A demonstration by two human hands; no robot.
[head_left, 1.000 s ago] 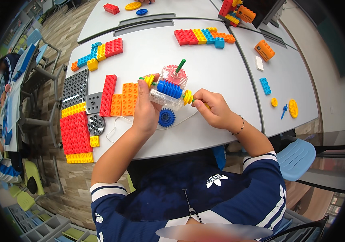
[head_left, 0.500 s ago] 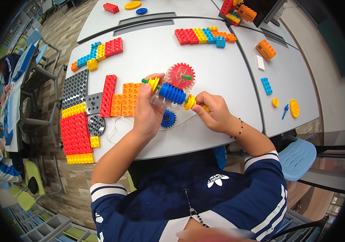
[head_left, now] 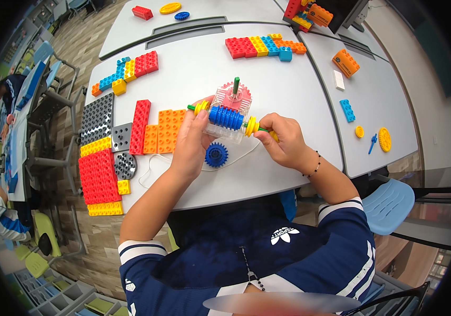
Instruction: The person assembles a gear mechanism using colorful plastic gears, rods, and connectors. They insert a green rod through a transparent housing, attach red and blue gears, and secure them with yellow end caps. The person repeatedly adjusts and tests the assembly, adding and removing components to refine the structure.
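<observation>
A clear gearbox (head_left: 223, 131) is raised over the table in my left hand (head_left: 189, 145), whose fingers wrap its left side. Inside lies a blue worm gear (head_left: 226, 117) on a green axle, flanked by a yellow pulley (head_left: 201, 107) on the left and another yellow pulley (head_left: 251, 126) on the right. Behind it sits a red gear (head_left: 241, 96), partly seen through clear plastic, with a green axle (head_left: 236, 85) pointing up. My right hand (head_left: 287, 142) is closed at the worm axle's right end, pinching a small yellow piece (head_left: 274, 136) mostly hidden by the fingers.
A blue gear (head_left: 216, 155) and a white string (head_left: 244, 156) lie below the gearbox. Orange bricks (head_left: 171, 126), a red brick (head_left: 140, 126) and stacked plates (head_left: 99, 176) stand at left. Brick assemblies (head_left: 257, 46) lie farther back; loose pieces (head_left: 347, 110) are on the right table.
The gearbox has tilted, so the red gear shows more edge-on and its green axle points upward. My right hand has shifted slightly right, exposing green axle beside the right pulley.
</observation>
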